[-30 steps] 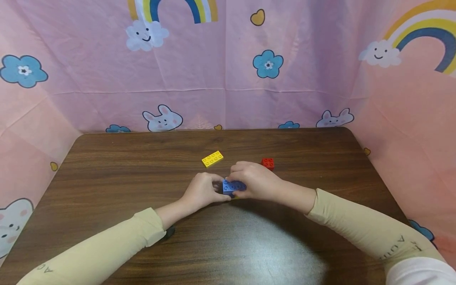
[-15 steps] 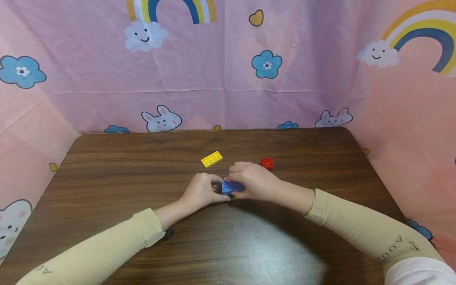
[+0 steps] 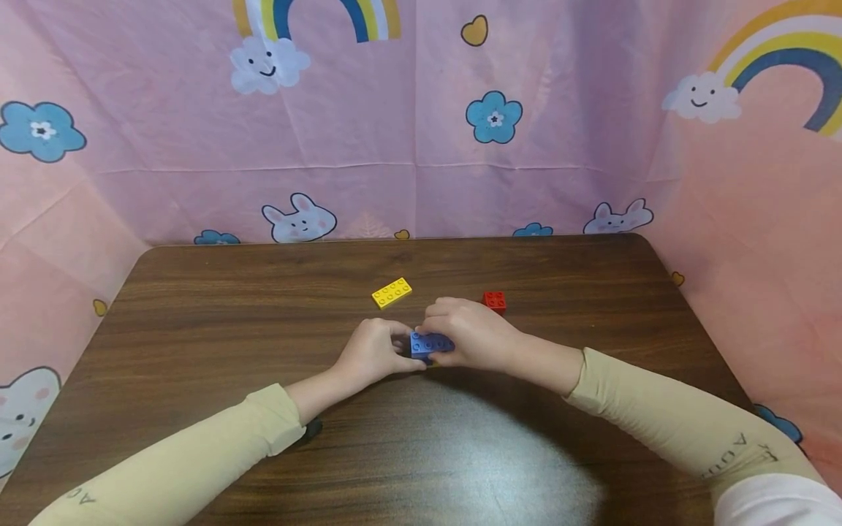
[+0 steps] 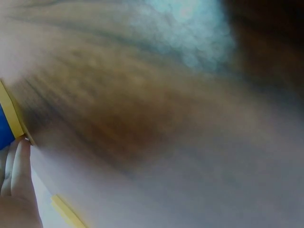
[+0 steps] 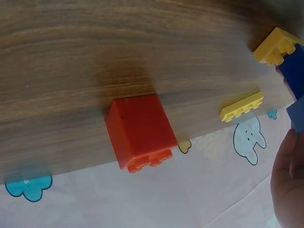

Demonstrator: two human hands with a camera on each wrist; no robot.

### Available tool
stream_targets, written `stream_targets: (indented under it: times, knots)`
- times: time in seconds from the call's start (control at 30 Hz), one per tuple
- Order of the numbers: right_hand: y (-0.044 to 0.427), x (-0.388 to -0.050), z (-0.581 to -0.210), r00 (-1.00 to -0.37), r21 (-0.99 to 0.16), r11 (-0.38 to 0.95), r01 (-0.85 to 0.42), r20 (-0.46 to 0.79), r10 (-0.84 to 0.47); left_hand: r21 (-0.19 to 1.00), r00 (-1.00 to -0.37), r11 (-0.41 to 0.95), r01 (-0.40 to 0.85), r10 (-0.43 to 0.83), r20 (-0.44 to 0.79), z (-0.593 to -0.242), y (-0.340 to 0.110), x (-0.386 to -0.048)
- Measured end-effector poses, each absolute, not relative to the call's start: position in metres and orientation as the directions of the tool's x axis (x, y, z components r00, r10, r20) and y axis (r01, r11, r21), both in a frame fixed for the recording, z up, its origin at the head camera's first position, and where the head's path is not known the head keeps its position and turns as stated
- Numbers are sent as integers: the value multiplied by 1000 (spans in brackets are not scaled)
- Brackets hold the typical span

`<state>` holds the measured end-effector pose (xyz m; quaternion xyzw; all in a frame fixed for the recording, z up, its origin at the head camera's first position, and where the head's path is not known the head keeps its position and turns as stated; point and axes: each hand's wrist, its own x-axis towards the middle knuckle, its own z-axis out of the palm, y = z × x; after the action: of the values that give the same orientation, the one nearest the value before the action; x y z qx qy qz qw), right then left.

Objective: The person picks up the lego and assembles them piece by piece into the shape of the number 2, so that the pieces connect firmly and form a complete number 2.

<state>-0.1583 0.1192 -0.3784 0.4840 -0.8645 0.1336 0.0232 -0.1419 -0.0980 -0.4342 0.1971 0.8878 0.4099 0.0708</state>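
Observation:
A blue building brick (image 3: 424,345) with studs on top lies between the two hands at mid-table. Below it shows a bit of yellow; the right wrist view reveals a studded yellow brick (image 5: 275,47) under a dark blue brick (image 5: 293,69), and a lighter blue brick (image 5: 297,114) over that. Thumb and fingers of the left hand (image 3: 371,354) hold the stack from its left side. The right hand (image 3: 470,334) grips the top blue brick from the right and covers much of it. In the left wrist view, blue and a yellow brick (image 4: 11,109) show at the edge, beside fingertips.
A flat yellow eight-stud brick (image 3: 392,293) lies behind the hands. Just past the right hand sits a small red brick (image 3: 495,302). The brown wooden table (image 3: 230,314) meets a pink patterned cloth (image 3: 368,131) at its back and sides. A dark object (image 3: 312,430) shows under the left cuff.

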Motion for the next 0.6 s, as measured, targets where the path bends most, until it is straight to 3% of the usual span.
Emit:
stream_targets:
  times: [0.6]
  knots:
    - [116, -159, -377, -539, -251, 492, -834, 176, -824, 724, -904, 599, 342, 419, 80, -436, -98, -141]
